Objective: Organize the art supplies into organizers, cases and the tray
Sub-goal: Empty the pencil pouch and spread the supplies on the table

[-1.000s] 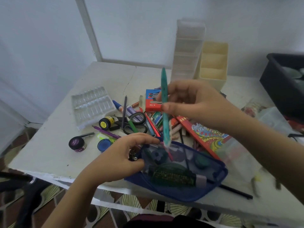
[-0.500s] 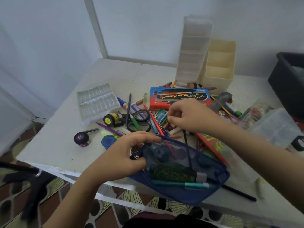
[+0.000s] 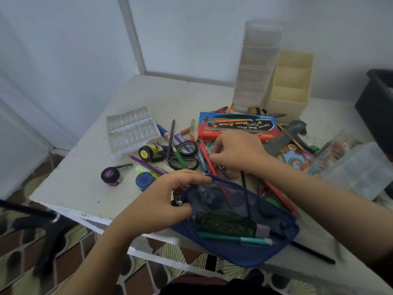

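Note:
A blue mesh pencil pouch [image 3: 244,252] lies open at the table's near edge. Inside it are a teal pen [image 3: 234,239] and a green glitter item. My left hand [image 3: 161,201] grips the pouch's left rim by the zipper and holds it open. My right hand [image 3: 240,152] rests on the pile of pencils behind the pouch. Its fingertips are pinched at a red pencil [image 3: 204,152] beside black-handled scissors [image 3: 185,154]. A cream organizer [image 3: 289,88] and a tall clear drawer organizer [image 3: 257,64] stand at the back.
A watercolour box [image 3: 236,124] lies behind my right hand. A clear palette tray [image 3: 131,128] and paint pots in yellow [image 3: 146,152], purple [image 3: 110,175] and blue [image 3: 144,179] sit to the left. A clear plastic box [image 3: 361,171] and a black bin [image 3: 378,107] are on the right.
My right hand dropped the teal pen into the pouch, then moved back to the pencil pile. My left hand kept its hold on the pouch rim.

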